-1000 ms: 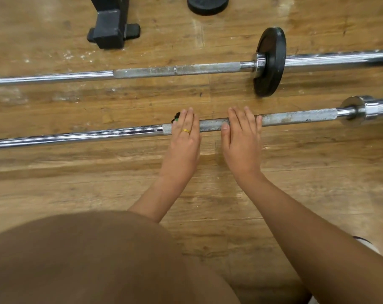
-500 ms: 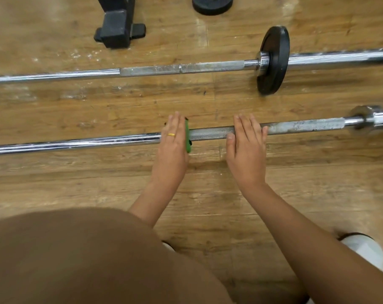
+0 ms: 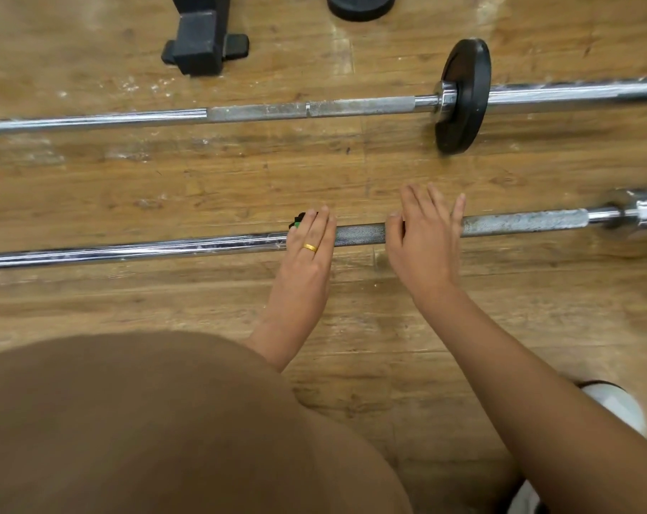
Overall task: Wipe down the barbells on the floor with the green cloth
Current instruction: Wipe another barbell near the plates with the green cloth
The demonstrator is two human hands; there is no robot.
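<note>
**Wiping the near bar, mid-shaft**

Two barbells lie side by side on the wooden floor [image 3: 351,172], both running left to right. The far barbell [image 3: 277,111] carries a black weight plate [image 3: 463,96] towards its right end. The near barbell [image 3: 166,250] lies directly under both hands. A black rack foot [image 3: 203,42] stands beyond them at the far edge.

Judging by this layout, the step in hand is the wipe of the near barbell at the point where the smooth chrome on the left meets the knurled grip section. The knurling to the right looks chalky and speckled, so the next move probably calls for sliding the cloth along the shaft under firm pressure while the other hand stops the bar rolling. The far barbell looks likely to come afterwards.

The right hand [image 3: 425,239] lies flat across the knurling. Its fingers are straight and slightly spread past the far side, and its thumb rests against the bar's near side, so it is steadying the bar rather than clenching it. The left hand [image 3: 307,254], just to the left, reaches over the shaft with straight fingers held together and presses down. Its thumb is hidden.

The green cloth [image 3: 298,222] is trapped between the left hand and the bar, with only a small bunched corner showing beside the fingertips. A gold ring [image 3: 310,248] sits on one finger of the left hand.
</note>
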